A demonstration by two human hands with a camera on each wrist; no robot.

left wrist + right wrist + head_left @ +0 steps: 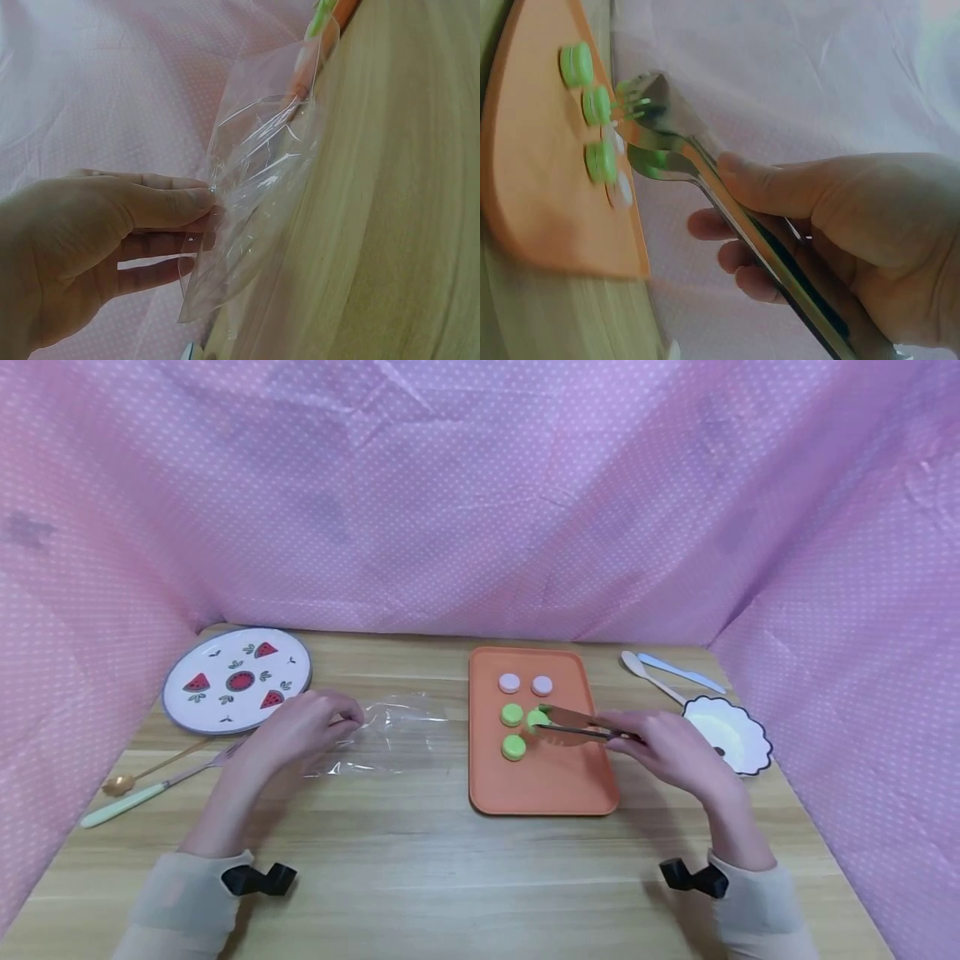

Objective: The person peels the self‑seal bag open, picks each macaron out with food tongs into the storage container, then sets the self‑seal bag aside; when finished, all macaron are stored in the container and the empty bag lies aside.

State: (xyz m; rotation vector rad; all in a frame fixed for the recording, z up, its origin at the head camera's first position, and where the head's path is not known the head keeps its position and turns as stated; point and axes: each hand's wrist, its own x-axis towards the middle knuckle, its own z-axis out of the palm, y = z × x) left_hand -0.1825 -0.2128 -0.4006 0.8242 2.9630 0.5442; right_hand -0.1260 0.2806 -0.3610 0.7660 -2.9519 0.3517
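Observation:
A clear plastic bag [393, 727] hangs from my left hand [311, 722], its edge pinched between thumb and fingers; the left wrist view shows the bag [255, 165] with its sides slightly apart. My right hand [667, 747] grips metal serving tongs [727, 195], one end slotted like a fork. Their tips are at a green macaron [537, 720] on the orange tray [547, 789]; whether they touch it I cannot tell. Two more green macarons, one higher [512, 715] and one lower [513, 747], lie left of it. Two pale pink macarons [509, 683] sit farther back.
At the left stands a watermelon-patterned plate [217, 710], with a gold spoon [118, 785] and a green-handled fork [123, 804] in front. On the right are a scalloped white bowl [727, 727], a pale spoon [633, 664] and a blue knife [682, 673]. Pink dotted cloth surrounds the table.

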